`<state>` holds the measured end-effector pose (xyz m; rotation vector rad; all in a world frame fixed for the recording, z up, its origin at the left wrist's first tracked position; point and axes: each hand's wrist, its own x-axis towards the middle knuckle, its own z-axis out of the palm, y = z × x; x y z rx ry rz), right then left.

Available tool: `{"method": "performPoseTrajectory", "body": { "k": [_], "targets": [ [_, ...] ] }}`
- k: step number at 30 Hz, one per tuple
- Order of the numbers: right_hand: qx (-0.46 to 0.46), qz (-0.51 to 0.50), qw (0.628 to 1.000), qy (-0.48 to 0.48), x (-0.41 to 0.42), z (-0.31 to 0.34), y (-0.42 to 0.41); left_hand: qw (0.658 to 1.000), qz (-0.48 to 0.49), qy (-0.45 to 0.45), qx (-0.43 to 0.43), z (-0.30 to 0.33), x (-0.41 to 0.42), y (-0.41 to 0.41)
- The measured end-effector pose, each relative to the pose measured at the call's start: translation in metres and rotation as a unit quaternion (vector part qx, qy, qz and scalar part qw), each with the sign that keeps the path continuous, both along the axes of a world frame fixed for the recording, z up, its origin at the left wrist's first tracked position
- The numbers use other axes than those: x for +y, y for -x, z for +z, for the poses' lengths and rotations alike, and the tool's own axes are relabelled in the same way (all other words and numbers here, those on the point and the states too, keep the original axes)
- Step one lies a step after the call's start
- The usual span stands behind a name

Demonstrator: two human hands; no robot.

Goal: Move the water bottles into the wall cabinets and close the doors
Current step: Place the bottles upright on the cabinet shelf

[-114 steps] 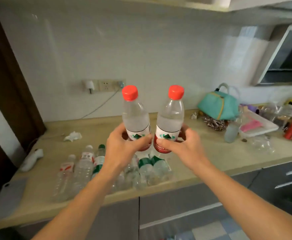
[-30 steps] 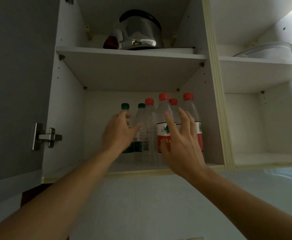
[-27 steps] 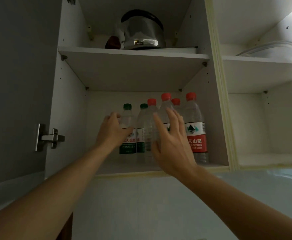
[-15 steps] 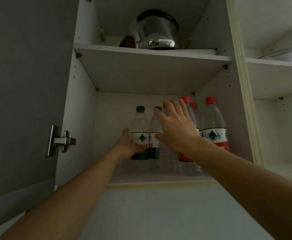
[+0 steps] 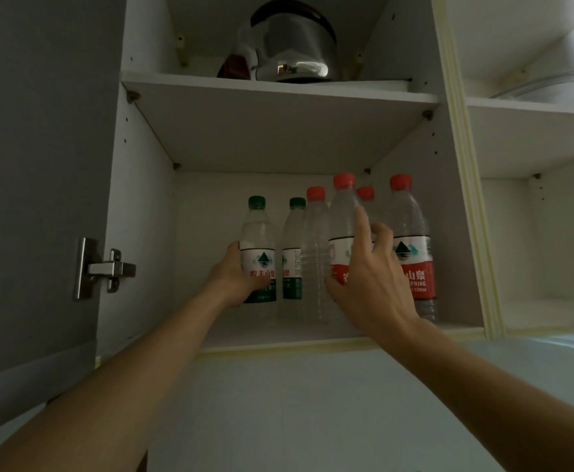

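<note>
Several water bottles stand on the lower shelf of the open wall cabinet. My left hand grips the leftmost green-capped bottle round its label. My right hand grips a red-capped bottle near the middle, fingers curled round its label. A second green-capped bottle and a clear red-capped bottle stand between the two held ones. Another red-capped bottle stands at the right, with one more red cap behind.
The grey cabinet door stands open at the left, its metal hinge showing. A steel kettle sits on the upper shelf. The neighbouring cabinet at the right is open too, a clear lid on its upper shelf.
My right hand has moved right from in front of the middle bottles and now grips a red-capped bottle. My left hand stays on the green-capped bottle.
</note>
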<state>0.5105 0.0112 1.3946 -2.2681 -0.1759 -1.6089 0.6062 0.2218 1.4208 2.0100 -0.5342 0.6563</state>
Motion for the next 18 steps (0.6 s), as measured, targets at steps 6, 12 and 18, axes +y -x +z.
{"method": "performPoseTrajectory", "body": {
  "k": [6,12,18],
  "targets": [
    [0.005,0.095,0.995,-0.008,0.009,0.0,0.003,0.999,0.04,-0.002,-0.007,-0.002,0.02,0.006],
    [0.025,0.183,0.983,-0.023,0.047,-0.003,-0.005,0.995,0.077,0.026,-0.057,-0.001,0.033,0.017],
    [0.073,0.27,0.959,-0.043,0.091,0.003,-0.028,0.986,0.16,-0.04,-0.036,0.003,0.045,0.019]
  ]
}}
